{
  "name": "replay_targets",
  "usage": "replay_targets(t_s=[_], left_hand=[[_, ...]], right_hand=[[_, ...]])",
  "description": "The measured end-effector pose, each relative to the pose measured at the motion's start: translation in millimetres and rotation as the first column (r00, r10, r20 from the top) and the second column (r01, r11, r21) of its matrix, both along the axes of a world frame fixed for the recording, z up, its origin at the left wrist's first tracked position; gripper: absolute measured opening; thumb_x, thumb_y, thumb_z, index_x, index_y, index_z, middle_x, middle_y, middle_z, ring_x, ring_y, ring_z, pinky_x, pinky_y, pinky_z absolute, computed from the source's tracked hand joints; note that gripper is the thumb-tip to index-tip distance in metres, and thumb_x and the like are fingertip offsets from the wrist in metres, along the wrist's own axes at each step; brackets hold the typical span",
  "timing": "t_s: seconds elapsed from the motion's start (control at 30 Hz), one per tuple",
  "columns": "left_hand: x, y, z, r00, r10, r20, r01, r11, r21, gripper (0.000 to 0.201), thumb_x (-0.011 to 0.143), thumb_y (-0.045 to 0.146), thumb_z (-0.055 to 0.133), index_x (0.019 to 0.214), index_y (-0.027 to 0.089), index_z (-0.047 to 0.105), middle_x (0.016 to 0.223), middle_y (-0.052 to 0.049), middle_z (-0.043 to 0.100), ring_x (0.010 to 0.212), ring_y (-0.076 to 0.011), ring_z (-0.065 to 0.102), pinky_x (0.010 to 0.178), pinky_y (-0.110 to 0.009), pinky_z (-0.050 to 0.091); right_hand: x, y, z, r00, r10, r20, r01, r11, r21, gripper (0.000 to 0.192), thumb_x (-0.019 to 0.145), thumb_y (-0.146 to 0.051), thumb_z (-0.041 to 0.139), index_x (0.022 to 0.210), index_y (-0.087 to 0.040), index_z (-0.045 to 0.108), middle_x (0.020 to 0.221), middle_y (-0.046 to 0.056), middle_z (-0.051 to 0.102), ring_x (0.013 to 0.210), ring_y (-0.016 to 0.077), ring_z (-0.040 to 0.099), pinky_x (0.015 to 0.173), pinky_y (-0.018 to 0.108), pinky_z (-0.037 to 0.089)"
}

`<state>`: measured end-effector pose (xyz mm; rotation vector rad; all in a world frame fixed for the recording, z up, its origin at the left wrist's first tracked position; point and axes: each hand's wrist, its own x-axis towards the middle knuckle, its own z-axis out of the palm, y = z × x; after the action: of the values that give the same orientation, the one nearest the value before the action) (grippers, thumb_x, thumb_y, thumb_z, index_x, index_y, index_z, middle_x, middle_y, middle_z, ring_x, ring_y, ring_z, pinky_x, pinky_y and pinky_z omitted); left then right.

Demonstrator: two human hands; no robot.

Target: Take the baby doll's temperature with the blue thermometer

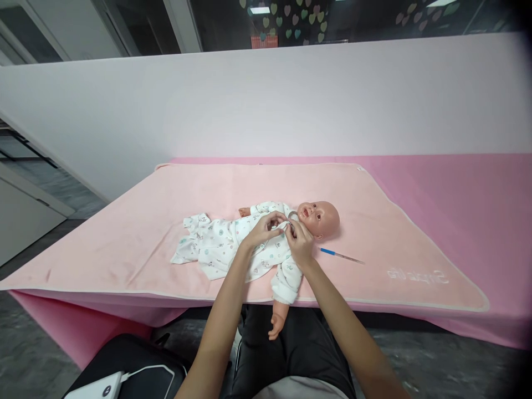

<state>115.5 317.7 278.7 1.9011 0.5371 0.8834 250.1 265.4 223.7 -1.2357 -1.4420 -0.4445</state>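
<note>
Both hands — left hand [266, 226] and right hand [298, 239] — pinch the doll's [318, 217] suit [233, 244] collar; small, gentle tugs look best.

the scene is evenly and softly lit from overhead; a ceiling light panel [260, 10] shows in the dark glass at the top centre of the frame, with another at the upper right. shadows are faint: a soft one lies under the doll's head [319, 218] and a darker band sits beneath the front edge of the counter [415, 233]. no harsh glare, though the white wall [266, 105] looks slightly washed out. the wide lens bows straight lines near the edges, and the right corners darken and blur. the centre is sharp.
</note>
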Motion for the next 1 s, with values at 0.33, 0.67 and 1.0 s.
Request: replay_targets(t_s=[0.33,0.67,1.0], left_hand=[[-17,-28,-15.6,0.912,0.410,0.022,-0.400,0.875,0.271,0.024,0.074,0.014,0.054,0.096,0.020,0.063,0.098,-0.004,0.064,0.094,-0.0185,0.058,0.086,-0.033,0.045],[-16,-57,-31.3,0.702,0.712,-0.016,-0.507,0.515,0.691,0.021,0.083,0.025,0.053,0.101,0.021,0.062,0.093,-0.004,0.064,0.087,-0.0189,0.055,0.081,-0.035,0.039],[-18,-62,-33.9,0.669,0.743,0.038,-0.560,0.469,0.683,0.009,0.084,0.024,0.052,0.086,0.020,0.059,0.082,-0.001,0.067,0.079,-0.0155,0.058,0.081,-0.034,0.037]], right_hand=[[1,0,-0.9,0.999,-0.049,0.004,0.049,0.999,0.016,0.019,0.088,-0.018,0.046,0.097,-0.015,0.063,0.080,0.006,0.068,0.069,0.0130,0.064,0.067,0.023,0.052],[-7,-11,6.6,0.959,0.055,0.277,-0.041,0.998,-0.055,0.031,0.088,-0.017,0.043,0.114,-0.017,0.058,0.114,0.010,0.063,0.093,0.0170,0.064,0.076,0.026,0.051],[-9,-15,7.5,0.953,0.178,0.245,-0.164,0.983,-0.076,0.015,0.087,-0.020,0.048,0.091,-0.017,0.062,0.088,0.007,0.066,0.077,0.0137,0.062,0.066,0.023,0.046]])
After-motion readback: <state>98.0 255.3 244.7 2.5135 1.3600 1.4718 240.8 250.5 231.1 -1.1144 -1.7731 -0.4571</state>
